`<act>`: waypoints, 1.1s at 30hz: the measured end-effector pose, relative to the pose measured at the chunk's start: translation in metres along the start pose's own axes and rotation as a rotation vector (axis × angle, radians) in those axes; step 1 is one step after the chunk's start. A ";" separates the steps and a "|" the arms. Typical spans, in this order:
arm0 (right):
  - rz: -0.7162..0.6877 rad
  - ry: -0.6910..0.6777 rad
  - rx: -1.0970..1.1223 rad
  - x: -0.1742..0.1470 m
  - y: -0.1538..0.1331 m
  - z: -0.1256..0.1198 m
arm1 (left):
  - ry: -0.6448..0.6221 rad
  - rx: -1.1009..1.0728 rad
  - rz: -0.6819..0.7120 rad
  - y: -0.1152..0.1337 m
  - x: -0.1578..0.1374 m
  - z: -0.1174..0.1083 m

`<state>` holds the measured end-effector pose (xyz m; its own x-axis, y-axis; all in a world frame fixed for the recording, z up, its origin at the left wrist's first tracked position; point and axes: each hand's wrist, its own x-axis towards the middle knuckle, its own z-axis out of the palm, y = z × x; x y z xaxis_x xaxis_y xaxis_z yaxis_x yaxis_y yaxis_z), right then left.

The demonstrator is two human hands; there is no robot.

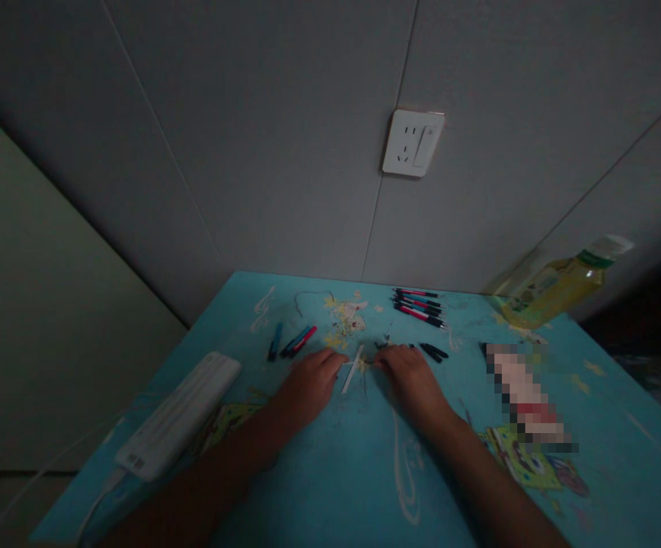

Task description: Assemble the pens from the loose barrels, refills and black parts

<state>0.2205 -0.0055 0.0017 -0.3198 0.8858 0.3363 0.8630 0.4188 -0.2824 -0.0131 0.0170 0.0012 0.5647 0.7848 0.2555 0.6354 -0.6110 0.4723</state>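
My left hand (314, 382) is closed in a pinch at the middle of the table; what its fingertips hold, if anything, is too small and dim to name. Beside those fingertips lie thin white sticks (353, 368), which look like pen refills. Across from it, my right hand (407, 373) pinches at a small dark thing I cannot make out. Left of the hands are a blue pen barrel (276, 341) and a pair of blue and red barrels (299, 341). Short black pen pieces (434, 352) rest just right of my right hand.
Several pens (419, 307) lie in a row near the wall. A white power strip (179, 415) with a cable is at the left. On the right are a yellow-liquid bottle (556, 289) and a pixelated, dark-edged object (528, 396). A socket (413, 143) is on the wall.
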 end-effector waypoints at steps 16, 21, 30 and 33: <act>-0.079 -0.041 0.056 0.000 -0.012 -0.003 | -0.055 -0.019 0.100 -0.001 -0.003 0.008; -0.054 0.006 0.067 0.003 -0.013 -0.011 | -0.088 0.004 0.100 0.001 -0.003 0.006; 0.469 0.026 -0.348 -0.009 0.034 -0.023 | -0.050 0.063 0.020 0.001 -0.003 0.002; 0.493 -0.024 -0.384 -0.014 0.037 -0.022 | -0.023 0.064 0.000 0.003 -0.003 0.001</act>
<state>0.2652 -0.0067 0.0062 0.1469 0.9627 0.2273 0.9889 -0.1380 -0.0546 -0.0124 0.0129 0.0005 0.5761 0.7826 0.2359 0.6676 -0.6170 0.4167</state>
